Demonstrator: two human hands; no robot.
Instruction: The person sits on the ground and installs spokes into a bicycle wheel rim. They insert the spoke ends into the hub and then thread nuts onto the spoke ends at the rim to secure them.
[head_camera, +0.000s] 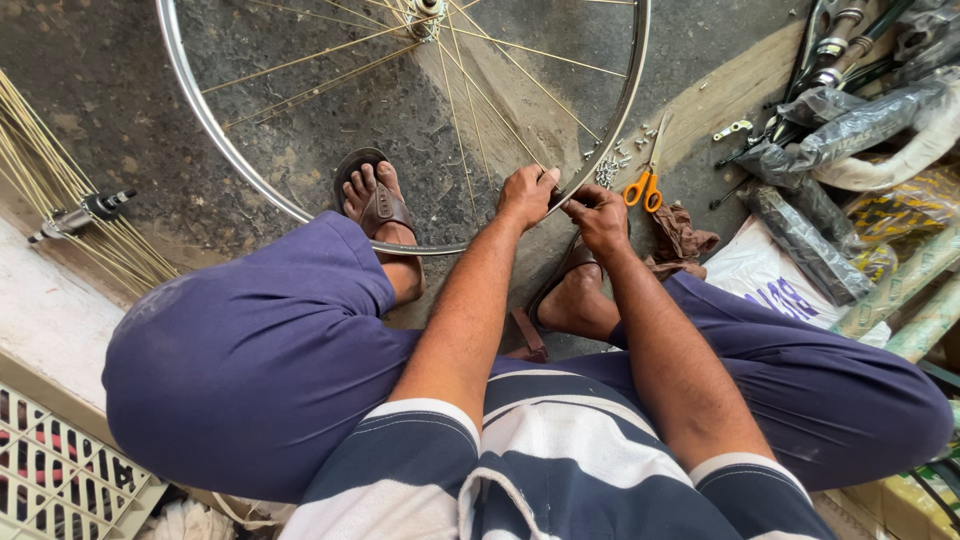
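A silver bicycle wheel rim (215, 140) with thin brass spokes (490, 105) stands on the ground in front of me, its hub (428, 15) at the top. My left hand (527, 195) pinches the rim's lower right edge where a spoke meets it. Next to it, my right hand (598, 218) grips the same part of the rim from the outside. Both hands touch the rim close together. My sandalled feet (375, 205) rest under the wheel.
Orange-handled scissors (645, 185) and a pile of small metal nipples (610, 165) lie on the ground right of the rim. A bundle of loose spokes (50, 190) and a hub (85, 212) lie left. Wrapped bicycle parts (850, 130) crowd the right side.
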